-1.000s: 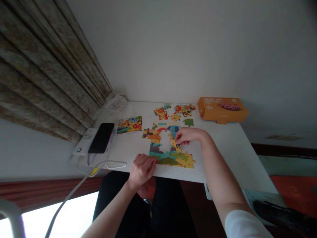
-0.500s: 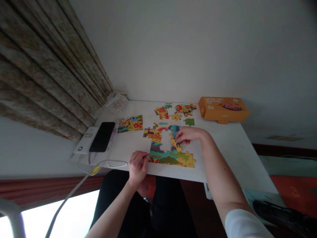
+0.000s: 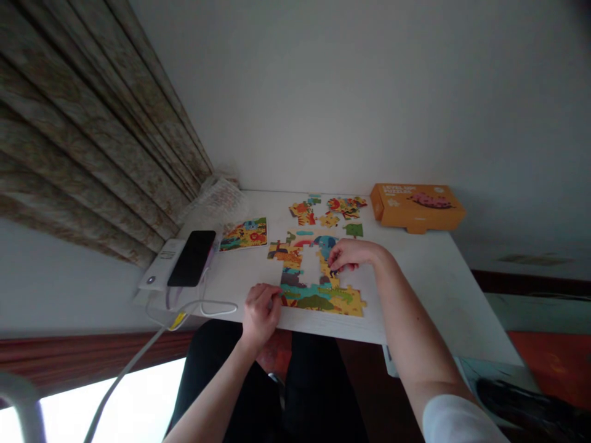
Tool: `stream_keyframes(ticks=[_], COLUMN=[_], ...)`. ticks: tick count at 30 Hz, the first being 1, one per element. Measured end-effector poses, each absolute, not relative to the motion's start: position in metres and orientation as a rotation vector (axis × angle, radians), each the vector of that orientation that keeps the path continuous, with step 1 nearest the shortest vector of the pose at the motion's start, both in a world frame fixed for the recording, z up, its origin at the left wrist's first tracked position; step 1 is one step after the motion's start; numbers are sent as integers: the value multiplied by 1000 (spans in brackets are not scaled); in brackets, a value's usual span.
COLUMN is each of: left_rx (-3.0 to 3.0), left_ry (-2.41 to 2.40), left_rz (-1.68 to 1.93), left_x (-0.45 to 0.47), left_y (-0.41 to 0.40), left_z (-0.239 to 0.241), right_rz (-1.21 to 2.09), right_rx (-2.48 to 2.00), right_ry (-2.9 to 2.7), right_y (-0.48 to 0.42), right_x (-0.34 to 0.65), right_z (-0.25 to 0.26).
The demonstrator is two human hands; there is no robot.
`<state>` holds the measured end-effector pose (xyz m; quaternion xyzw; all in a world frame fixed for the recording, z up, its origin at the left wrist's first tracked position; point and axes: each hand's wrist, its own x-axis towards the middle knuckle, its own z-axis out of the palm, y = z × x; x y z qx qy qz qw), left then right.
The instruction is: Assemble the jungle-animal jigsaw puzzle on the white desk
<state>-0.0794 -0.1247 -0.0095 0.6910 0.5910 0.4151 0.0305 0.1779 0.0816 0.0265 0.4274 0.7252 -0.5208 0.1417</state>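
A partly joined jigsaw puzzle (image 3: 314,303) with animals and trees lies flat on the white table, with a gap showing bare table in its middle. My right hand (image 3: 353,253) reaches over its right side, thumb and fingers pinched at a puzzle piece (image 3: 333,272) by the elephant. That piece is largely covered by the fingers. At the lower left edge rests my left hand (image 3: 261,311), fingers curled in and fingertips touching the puzzle's border. Whether anything sits inside those fingers is hidden.
Loose puzzle pieces (image 3: 329,219) lie behind the puzzle, with a green piece (image 3: 354,229) nearer. An orange puzzle box (image 3: 420,212) stands back right. Leftward are a picture card (image 3: 244,234), a black phone (image 3: 191,258), a white cable (image 3: 217,300) and clear plastic wrapping (image 3: 221,197).
The whole view has shifted slightly. Both hands stay at nearly the same places on the puzzle, the right fingers still pinched at its right side.
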Motion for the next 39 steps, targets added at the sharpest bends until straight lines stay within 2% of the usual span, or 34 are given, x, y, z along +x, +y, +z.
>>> stream_keyframes(ticks=[7,12,14,20,39], left_rx=[2460,2578,2590,2556,2516], left_ry=[1564,1549,1541,1540,1558], left_rz=[811,525,498,512,532], left_x=[-38,-5,-2,-2,2], left_y=[-122,-111,-108,-109,-108], left_z=[7,-1,-8,-13,-6], right_rz=[-1518,-1520,-1459,-933,-957], right_rx=[1355,1402,1441,1737,1696], right_ry=[2063,2038,2103,2471,2443], right_y=[73,72,76,90,93], right_x=[178,178,178,179,181], right_z=[41,41,39,26,20])
